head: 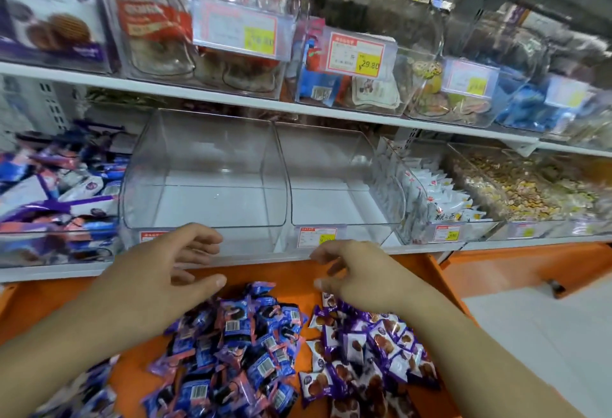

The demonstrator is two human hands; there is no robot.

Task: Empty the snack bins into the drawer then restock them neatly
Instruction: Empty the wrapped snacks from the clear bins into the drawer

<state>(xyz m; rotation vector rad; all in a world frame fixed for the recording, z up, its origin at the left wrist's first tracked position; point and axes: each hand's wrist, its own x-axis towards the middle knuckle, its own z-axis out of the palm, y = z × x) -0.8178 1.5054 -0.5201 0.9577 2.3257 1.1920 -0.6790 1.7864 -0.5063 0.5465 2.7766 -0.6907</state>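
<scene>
Two clear plastic snack bins stand side by side on the lower shelf, the left bin (205, 182) and the right bin (334, 186), both with nothing inside. Below them an orange drawer (284, 270) is pulled out. It holds a pile of blue-and-pink snack packets (238, 344) on the left and a pile of purple-and-white packets (371, 351) on the right. My left hand (155, 272) hovers over the drawer in front of the left bin, fingers loosely spread, holding nothing. My right hand (361, 272) hovers in front of the right bin, fingers loosely curled, holding nothing.
A bin of mixed purple and blue packets (56, 192) stands left of the bare bins; bins of white packets (433, 192) and loose snacks (523, 186) stand to the right. The upper shelf (231, 99) carries several filled bins with price tags. A white floor (543, 335) lies at right.
</scene>
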